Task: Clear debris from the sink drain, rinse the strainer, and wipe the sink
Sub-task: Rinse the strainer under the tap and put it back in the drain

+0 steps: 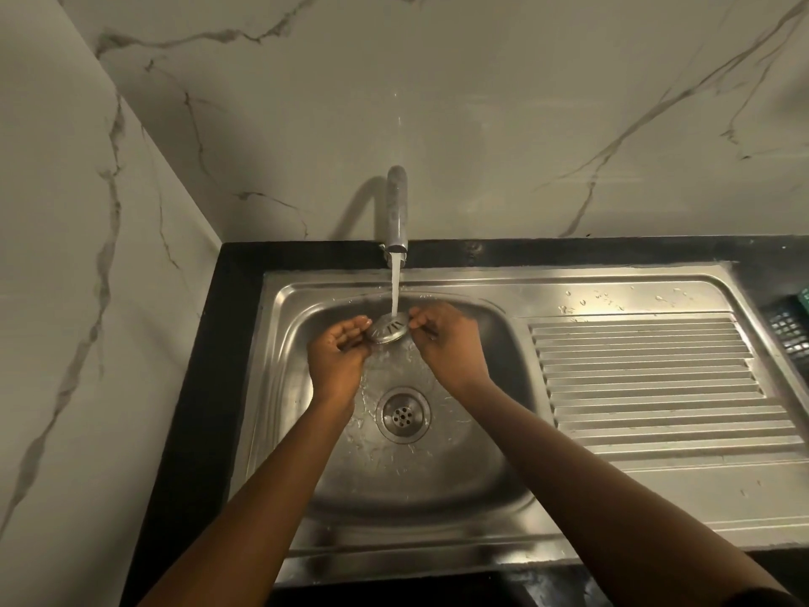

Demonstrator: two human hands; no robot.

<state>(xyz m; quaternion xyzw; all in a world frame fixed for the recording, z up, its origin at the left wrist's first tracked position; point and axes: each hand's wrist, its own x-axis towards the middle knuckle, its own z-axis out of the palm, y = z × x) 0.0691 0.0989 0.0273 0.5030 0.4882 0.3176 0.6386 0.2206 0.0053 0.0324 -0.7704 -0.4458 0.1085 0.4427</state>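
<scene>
A round metal strainer (389,329) with slots is held tilted under the running stream from the tap (397,212). My left hand (339,357) grips its left edge with the fingertips and my right hand (446,339) pinches its right edge. Both hands hover over the back of the steel sink (494,453). Below them the open drain (402,414) shows its small holes, and the basin floor around it is wet.
A ribbed steel draining board (656,383) lies to the right of the basin. A dark basket (790,330) sits at the far right edge. Black countertop (210,387) frames the sink, with marble walls behind and to the left.
</scene>
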